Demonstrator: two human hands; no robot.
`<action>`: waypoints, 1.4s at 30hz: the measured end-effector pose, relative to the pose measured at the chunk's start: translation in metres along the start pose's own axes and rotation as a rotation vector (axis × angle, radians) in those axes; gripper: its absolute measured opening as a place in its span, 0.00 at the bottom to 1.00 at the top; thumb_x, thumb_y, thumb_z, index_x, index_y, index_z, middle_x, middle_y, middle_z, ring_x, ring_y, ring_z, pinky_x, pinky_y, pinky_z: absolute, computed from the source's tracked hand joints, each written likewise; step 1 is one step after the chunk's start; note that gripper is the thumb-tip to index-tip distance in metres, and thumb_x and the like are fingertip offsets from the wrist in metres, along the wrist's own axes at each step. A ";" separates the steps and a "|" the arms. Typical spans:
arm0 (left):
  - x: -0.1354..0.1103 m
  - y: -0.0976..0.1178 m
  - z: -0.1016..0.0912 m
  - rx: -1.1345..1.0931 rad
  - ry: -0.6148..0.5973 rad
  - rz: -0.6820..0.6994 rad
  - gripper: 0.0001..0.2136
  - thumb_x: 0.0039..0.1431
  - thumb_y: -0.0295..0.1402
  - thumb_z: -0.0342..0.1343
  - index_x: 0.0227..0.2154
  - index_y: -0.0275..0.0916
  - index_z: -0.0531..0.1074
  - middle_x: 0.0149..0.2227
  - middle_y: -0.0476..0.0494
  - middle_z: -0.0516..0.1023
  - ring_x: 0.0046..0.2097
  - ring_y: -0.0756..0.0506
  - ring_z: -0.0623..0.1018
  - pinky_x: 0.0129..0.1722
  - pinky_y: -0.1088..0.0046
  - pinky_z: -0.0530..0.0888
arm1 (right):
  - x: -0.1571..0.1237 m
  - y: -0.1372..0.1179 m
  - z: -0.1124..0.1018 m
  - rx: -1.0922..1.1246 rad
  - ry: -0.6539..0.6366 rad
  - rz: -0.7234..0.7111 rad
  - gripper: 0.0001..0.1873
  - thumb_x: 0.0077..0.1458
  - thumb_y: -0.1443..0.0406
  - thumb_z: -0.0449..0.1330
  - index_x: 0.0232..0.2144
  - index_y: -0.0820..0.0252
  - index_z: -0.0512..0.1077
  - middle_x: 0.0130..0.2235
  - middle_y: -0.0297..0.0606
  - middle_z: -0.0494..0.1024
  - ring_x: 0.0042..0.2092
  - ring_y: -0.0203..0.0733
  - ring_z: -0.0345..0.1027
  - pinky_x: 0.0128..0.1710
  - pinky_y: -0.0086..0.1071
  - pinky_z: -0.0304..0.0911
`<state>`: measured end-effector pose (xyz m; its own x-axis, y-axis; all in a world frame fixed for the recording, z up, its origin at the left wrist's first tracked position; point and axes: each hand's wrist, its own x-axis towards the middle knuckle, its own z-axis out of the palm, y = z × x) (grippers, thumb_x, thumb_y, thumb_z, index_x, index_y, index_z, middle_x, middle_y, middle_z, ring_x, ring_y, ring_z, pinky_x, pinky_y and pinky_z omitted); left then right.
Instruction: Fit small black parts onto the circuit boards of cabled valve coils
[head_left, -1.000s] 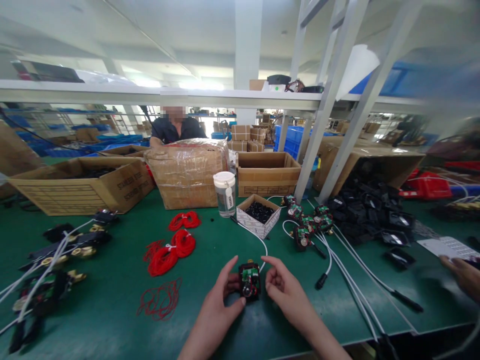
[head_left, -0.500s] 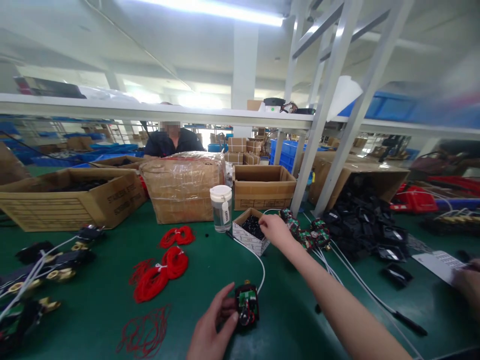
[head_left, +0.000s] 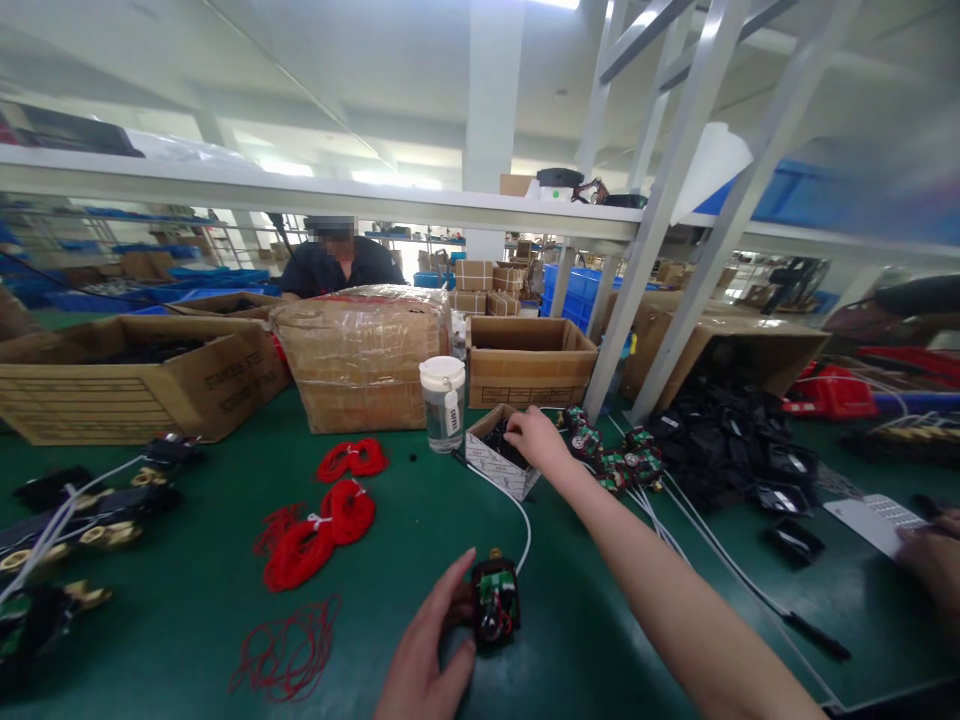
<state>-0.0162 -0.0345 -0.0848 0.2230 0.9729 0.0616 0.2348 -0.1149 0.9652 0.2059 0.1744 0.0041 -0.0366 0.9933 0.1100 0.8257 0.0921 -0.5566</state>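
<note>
My left hand [head_left: 431,645] rests on the bench beside a small black housing with a green circuit board and wires [head_left: 496,605]. Its thumb and index finger are apart at the housing's left side; whether other fingers touch it I cannot tell. A white cable [head_left: 527,530] runs from the housing toward a small carton. My right hand [head_left: 536,438] reaches into that carton [head_left: 501,472], which holds small black parts [head_left: 495,437]. The fingers are bent together among the parts, and what they pinch is hidden. Several wired circuit boards [head_left: 615,465] lie right of the carton.
A lidded water jar [head_left: 442,405] stands left of the carton, cardboard boxes [head_left: 367,365] behind. Red wire coils [head_left: 319,540] lie to the left. Black housings [head_left: 720,450] are heaped right, past the metal frame posts [head_left: 637,230]. Another person's hand [head_left: 934,560] is at far right.
The right hand's fingers have moved a little left and deeper into the carton. The left thumb and index finger have spread slightly by the housing. The camera view has tilted down somewhat.
</note>
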 end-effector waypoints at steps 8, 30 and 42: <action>0.000 0.012 0.012 0.134 0.066 0.009 0.41 0.40 0.21 0.60 0.62 0.49 0.66 0.56 0.43 0.77 0.51 0.40 0.79 0.56 0.59 0.74 | -0.123 0.004 0.003 0.620 -0.014 0.015 0.14 0.57 0.58 0.59 0.41 0.61 0.72 0.33 0.36 0.77 0.32 0.38 0.71 0.31 0.30 0.65; 0.006 0.009 0.021 0.215 0.149 -0.001 0.30 0.49 0.30 0.60 0.58 0.49 0.70 0.54 0.44 0.79 0.50 0.40 0.80 0.53 0.61 0.77 | -0.247 0.018 0.051 1.632 -0.095 0.359 0.21 0.39 0.58 0.77 0.36 0.59 0.78 0.33 0.38 0.79 0.25 0.31 0.63 0.25 0.27 0.54; 0.004 0.013 0.024 0.177 0.126 0.002 0.30 0.50 0.27 0.60 0.59 0.50 0.68 0.55 0.44 0.78 0.52 0.41 0.79 0.55 0.61 0.74 | -0.240 0.022 0.056 1.212 -0.036 0.221 0.20 0.48 0.52 0.71 0.36 0.58 0.73 0.33 0.35 0.77 0.27 0.34 0.69 0.29 0.29 0.63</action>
<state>0.0101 -0.0368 -0.0781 0.1061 0.9887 0.1056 0.3995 -0.1396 0.9061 0.2015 -0.0576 -0.0803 0.0064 0.9954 -0.0954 -0.2390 -0.0912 -0.9667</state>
